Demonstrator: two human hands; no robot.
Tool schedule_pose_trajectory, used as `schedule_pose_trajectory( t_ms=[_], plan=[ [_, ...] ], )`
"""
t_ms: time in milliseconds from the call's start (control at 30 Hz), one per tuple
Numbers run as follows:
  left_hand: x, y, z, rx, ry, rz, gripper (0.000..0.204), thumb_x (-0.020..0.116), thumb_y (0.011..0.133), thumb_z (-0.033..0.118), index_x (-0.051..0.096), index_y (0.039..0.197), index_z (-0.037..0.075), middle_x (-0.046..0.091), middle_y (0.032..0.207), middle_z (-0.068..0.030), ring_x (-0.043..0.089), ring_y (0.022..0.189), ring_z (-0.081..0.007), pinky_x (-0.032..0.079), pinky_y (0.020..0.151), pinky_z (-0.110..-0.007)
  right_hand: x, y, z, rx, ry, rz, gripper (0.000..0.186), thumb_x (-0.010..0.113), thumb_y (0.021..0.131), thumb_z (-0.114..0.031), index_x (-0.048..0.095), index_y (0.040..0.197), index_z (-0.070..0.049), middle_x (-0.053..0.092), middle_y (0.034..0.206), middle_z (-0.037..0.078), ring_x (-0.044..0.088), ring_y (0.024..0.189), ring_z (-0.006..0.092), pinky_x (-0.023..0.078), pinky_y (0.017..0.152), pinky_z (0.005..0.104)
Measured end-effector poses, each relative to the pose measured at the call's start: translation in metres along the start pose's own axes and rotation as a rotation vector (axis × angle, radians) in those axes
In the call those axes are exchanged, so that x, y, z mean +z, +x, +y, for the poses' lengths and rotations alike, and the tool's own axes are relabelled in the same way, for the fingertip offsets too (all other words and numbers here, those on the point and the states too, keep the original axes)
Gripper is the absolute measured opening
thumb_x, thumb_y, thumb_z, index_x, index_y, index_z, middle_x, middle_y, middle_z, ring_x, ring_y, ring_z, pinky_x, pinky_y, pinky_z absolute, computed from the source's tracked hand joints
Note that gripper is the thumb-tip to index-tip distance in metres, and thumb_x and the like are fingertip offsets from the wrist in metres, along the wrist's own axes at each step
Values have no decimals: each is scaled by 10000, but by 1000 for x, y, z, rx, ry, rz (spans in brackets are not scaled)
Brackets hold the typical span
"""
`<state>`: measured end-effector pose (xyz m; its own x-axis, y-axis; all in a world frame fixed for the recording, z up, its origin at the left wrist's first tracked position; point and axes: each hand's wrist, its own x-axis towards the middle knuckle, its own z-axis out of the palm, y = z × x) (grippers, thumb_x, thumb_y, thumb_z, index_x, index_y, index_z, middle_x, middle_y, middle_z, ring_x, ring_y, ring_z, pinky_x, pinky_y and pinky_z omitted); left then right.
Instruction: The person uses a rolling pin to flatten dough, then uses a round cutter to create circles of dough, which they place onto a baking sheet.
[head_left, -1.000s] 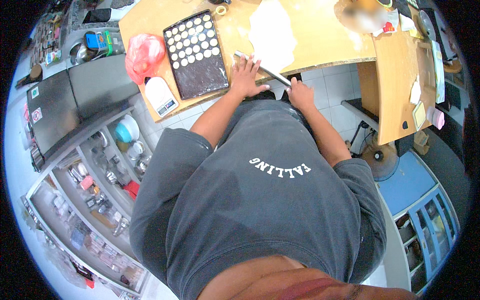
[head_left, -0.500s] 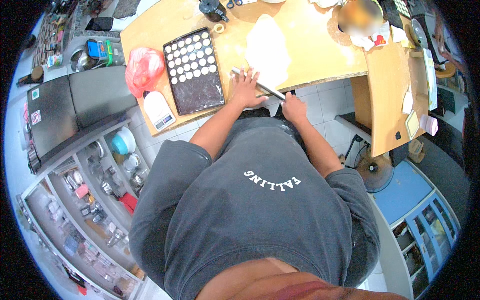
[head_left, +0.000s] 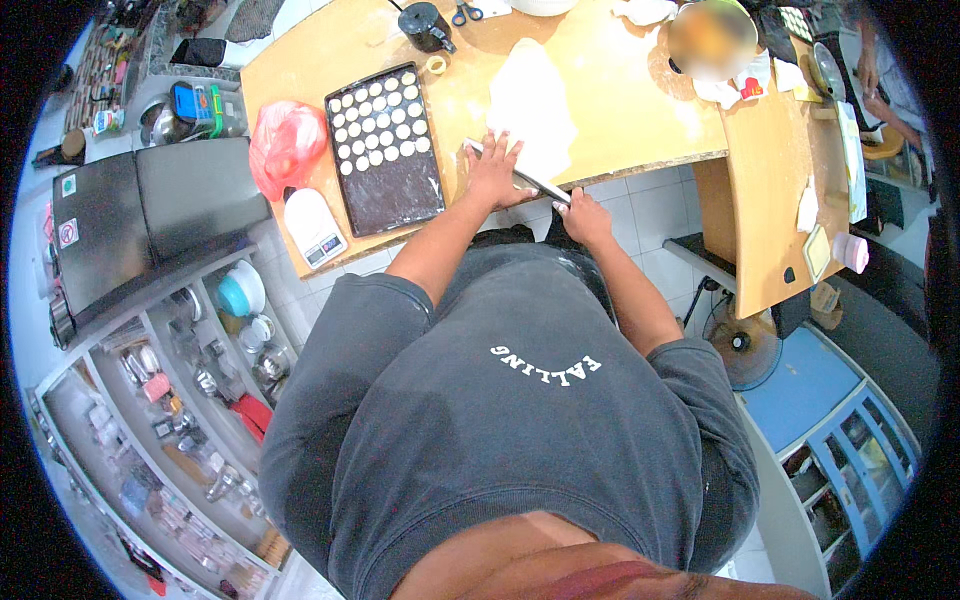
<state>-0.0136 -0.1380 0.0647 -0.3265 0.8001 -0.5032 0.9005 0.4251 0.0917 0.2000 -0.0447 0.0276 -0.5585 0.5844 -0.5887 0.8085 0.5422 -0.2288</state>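
Several left fingers (head_left: 488, 152) spread over rod (head_left: 543, 186); right (head_left: 584, 215) curled.

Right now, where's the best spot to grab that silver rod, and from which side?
Probably the lower-right end of the silver rod, from the right, where the right hand holds it. It's slim and straight, and that end seems to jut past the table, leaving finger room around it. The left hand covers the upper part.

Silver rod (head_left: 541, 186) partly hidden (left fingers (head_left: 489, 147) across), orange item (head_left: 712, 40) blurred
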Motion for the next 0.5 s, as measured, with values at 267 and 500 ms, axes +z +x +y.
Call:
schedule_pose_trajectory(
  t_ms=[267, 500],
  plan=[
    [34, -37, -18, 52, -11, 18, 1188, 683, 756, 780, 165, 1666, 219, 83, 1735, -142, 18, 1587, -429, 91, 1209, -725, 10, -17, -5, -61, -17, -13, 395, 617, 992, -401, 518, 1156, -56, 671, 1118, 202, 701, 1018, 407, 561, 847, 549],
    [6, -3, -6, 43, -61, 40, 1199, 668, 724, 820, 198, 1660, 238, 110, 1728, -158, 49, 1579, -451, 106, 1165, -785, 7, -1, 5, -45, 36, 16, 483, 590, 1002, -484, 522, 1158, -32, 676, 1100, 227, 699, 1004, 424, 549, 849, 552]
  ],
)
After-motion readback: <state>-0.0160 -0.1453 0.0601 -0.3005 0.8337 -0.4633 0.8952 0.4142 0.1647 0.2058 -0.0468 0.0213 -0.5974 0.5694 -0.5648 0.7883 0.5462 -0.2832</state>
